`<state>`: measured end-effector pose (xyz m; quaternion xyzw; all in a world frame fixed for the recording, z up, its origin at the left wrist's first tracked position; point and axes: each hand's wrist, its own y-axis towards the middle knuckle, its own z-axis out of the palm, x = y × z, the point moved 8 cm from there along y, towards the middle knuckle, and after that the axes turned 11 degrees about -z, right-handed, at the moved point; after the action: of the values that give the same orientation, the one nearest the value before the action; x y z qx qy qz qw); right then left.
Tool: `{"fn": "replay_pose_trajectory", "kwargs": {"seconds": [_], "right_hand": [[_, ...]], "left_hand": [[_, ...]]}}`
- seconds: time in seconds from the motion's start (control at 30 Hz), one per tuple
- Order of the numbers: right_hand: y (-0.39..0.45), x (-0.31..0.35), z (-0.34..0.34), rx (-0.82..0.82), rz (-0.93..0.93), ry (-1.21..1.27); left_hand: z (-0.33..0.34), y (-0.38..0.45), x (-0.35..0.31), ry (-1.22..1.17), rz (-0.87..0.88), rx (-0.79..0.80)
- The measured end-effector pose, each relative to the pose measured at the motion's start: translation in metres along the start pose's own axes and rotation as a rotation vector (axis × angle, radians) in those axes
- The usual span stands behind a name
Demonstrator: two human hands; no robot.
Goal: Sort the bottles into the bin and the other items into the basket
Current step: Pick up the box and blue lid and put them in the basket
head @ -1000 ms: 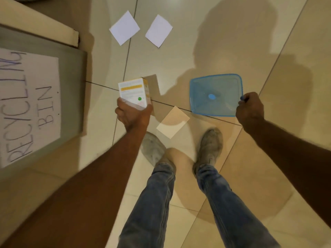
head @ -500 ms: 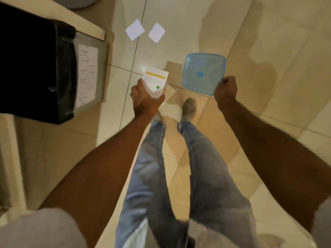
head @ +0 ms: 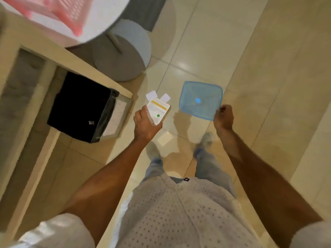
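My left hand grips a small white carton with a yellow band and a green dot, held up in front of me. My right hand pinches the corner of a translucent blue plastic lid. The recycling bin, lined with a black bag and bearing a paper label, stands on the floor to my left. A pink basket sits on a round white table at the top left, blurred.
Two white paper squares lie on the tiled floor beyond the carton, and a beige square lies by my feet. The round table's grey base stands ahead. A beige shelf edge runs above the bin.
I have stood up and the view has pulled back and swung up-left. The bin's open top, the table and the pink basket have come into view. Both hands keep their items.
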<state>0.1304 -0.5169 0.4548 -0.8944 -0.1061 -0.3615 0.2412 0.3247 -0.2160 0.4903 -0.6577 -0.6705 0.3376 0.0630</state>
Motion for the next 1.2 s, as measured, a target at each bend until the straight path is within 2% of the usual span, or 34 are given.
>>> {"fn": "replay_pose_trajectory", "kwargs": {"seconds": [0.27,0.43,0.57,0.63,0.83,0.93,1.07,1.2], "right_hand": [[0.088,0.054,-0.072,0.076,-0.203,0.078],[0.150,0.115,-0.090,0.122,-0.318,0.123],[0.197,0.184,-0.078,0.177,-0.397,0.164],[0.219,0.222,-0.068,0.207,-0.451,0.190],[0.273,0.336,-0.042,0.270,-0.567,0.240],[0.298,0.391,-0.027,0.302,-0.630,0.250],[0.324,0.467,-0.001,0.343,-0.707,0.287],[0.341,0.541,0.034,0.386,-0.826,0.284]], "left_hand": [[-0.016,-0.018,-0.109,-0.202,-0.030,-0.177],[-0.052,-0.007,-0.160,-0.253,-0.009,-0.295],[-0.099,0.018,-0.187,-0.285,0.016,-0.411],[-0.124,0.034,-0.198,-0.384,0.009,-0.450],[-0.184,0.090,-0.241,-0.727,-0.045,-0.399],[-0.211,0.120,-0.265,-0.810,-0.060,-0.403],[-0.249,0.151,-0.290,-0.902,0.004,-0.409],[-0.288,0.185,-0.291,-0.892,-0.053,-0.497]]}}
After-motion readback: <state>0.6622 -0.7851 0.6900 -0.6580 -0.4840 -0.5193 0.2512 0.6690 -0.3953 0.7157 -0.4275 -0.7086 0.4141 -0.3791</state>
